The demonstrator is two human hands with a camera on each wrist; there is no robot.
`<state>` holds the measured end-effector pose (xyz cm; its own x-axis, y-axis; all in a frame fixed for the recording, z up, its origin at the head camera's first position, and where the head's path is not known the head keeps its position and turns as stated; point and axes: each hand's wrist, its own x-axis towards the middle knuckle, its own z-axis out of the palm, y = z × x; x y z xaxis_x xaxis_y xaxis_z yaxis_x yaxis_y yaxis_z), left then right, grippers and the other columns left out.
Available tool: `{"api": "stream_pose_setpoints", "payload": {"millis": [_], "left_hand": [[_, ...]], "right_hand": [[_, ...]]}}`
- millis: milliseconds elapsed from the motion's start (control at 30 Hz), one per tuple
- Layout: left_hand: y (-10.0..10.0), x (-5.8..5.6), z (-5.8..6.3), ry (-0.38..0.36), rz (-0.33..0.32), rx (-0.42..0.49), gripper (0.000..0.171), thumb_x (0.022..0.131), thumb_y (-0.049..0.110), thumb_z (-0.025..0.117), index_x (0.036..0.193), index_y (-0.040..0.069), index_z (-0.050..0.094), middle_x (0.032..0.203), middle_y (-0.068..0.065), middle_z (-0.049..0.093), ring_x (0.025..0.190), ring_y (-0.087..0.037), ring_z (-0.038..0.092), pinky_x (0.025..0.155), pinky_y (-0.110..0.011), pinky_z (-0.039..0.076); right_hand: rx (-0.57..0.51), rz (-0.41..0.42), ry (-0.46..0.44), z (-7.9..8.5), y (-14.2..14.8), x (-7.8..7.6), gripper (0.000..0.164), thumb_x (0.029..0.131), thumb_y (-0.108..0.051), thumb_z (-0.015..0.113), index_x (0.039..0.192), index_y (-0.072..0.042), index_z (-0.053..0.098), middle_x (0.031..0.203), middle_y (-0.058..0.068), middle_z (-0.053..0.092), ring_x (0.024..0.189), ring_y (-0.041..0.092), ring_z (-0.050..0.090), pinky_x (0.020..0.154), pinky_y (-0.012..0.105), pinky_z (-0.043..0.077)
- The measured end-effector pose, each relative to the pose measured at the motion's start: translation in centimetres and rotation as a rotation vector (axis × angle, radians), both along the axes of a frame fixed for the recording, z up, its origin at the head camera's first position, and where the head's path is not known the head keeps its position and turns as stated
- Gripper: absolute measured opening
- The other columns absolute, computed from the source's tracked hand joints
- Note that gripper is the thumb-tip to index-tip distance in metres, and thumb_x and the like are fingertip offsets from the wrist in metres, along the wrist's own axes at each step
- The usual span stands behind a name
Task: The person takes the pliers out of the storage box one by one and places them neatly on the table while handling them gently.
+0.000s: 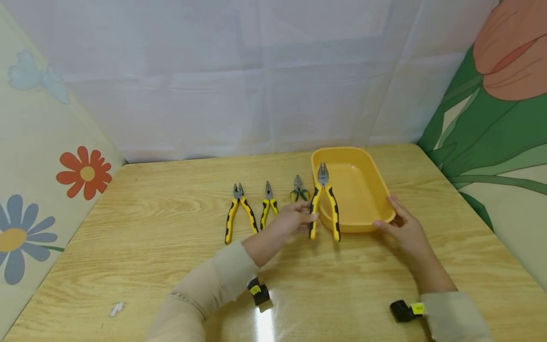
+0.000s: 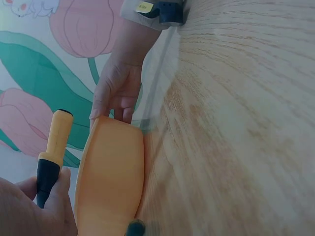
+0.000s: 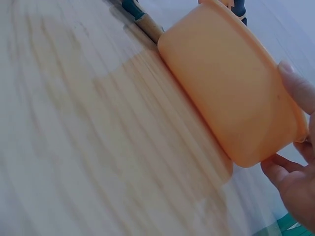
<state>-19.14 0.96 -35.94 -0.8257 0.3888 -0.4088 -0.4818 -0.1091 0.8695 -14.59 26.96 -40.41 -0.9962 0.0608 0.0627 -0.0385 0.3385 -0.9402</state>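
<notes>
My left hand (image 1: 294, 219) grips one handle of a pair of combination pliers (image 1: 315, 209) with yellow and black handles. Their jaws point away from me, raised over the left edge of a yellow plastic basin (image 1: 356, 190). In the left wrist view a handle of these pliers (image 2: 58, 137) stands between thumb and fingers. The basin is upright on the table, and its inside shows bare. At its near right corner my right hand (image 1: 406, 232) holds the rim, thumb on the near wall, as the right wrist view of the basin (image 3: 221, 83) also shows.
Left of the basin lie yellow-black combination pliers (image 1: 231, 221), needle-nose pliers (image 1: 268, 194) and green-handled pliers (image 1: 298, 183), partly behind my left hand. A small white scrap (image 1: 116, 309) rests on the wooden table (image 1: 171, 199). A white sheet (image 1: 192, 95) hangs along the back.
</notes>
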Motion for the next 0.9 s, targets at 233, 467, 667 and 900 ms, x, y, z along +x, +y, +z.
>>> {"api": "stream_pose_setpoints", "payload": {"millis": [233, 467, 667, 900], "left_hand": [[-0.9, 0.2, 0.0, 0.036, -0.009, 0.031, 0.045, 0.085, -0.005, 0.047, 0.128, -0.003, 0.035, 0.115, -0.025, 0.044, 0.101, -0.04, 0.045, 0.085, -0.045, 0.042], [-2.0, 0.4, -0.2, 0.044, -0.008, 0.0, 0.046, 0.085, -0.003, 0.048, 0.129, -0.003, 0.034, 0.115, -0.026, 0.046, 0.101, -0.039, 0.047, 0.085, -0.042, 0.043], [-2.6, 0.5, -0.3, 0.05, 0.012, -0.019, 0.047, 0.084, -0.002, 0.049, 0.129, -0.004, 0.033, 0.116, -0.025, 0.047, 0.102, -0.037, 0.047, 0.085, -0.04, 0.043], [-3.2, 0.5, -0.3, 0.061, 0.012, -0.003, 0.049, 0.083, -0.004, 0.049, 0.129, -0.006, 0.03, 0.117, -0.026, 0.045, 0.103, -0.038, 0.046, 0.084, -0.041, 0.044]], "right_hand": [[0.002, 0.007, 0.008, 0.0, 0.1, 0.0, 0.071, 0.082, -0.015, 0.059, 0.137, -0.013, 0.015, 0.144, -0.002, 0.003, 0.126, 0.023, 0.016, 0.087, 0.005, 0.03], [0.013, -0.007, 0.0, 0.0, 0.2, -0.1, 0.071, 0.081, -0.017, 0.06, 0.137, -0.014, 0.017, 0.143, -0.004, 0.005, 0.126, 0.023, 0.018, 0.085, 0.004, 0.031], [0.029, 0.006, 0.026, -0.1, 0.3, -0.1, 0.069, 0.082, -0.015, 0.059, 0.137, -0.013, 0.018, 0.144, -0.002, 0.005, 0.126, 0.021, 0.019, 0.085, 0.005, 0.031], [0.021, 0.009, 0.02, -0.2, 0.4, -0.1, 0.069, 0.082, -0.015, 0.059, 0.137, -0.014, 0.017, 0.143, -0.005, 0.005, 0.126, 0.02, 0.018, 0.085, 0.005, 0.031]]}}
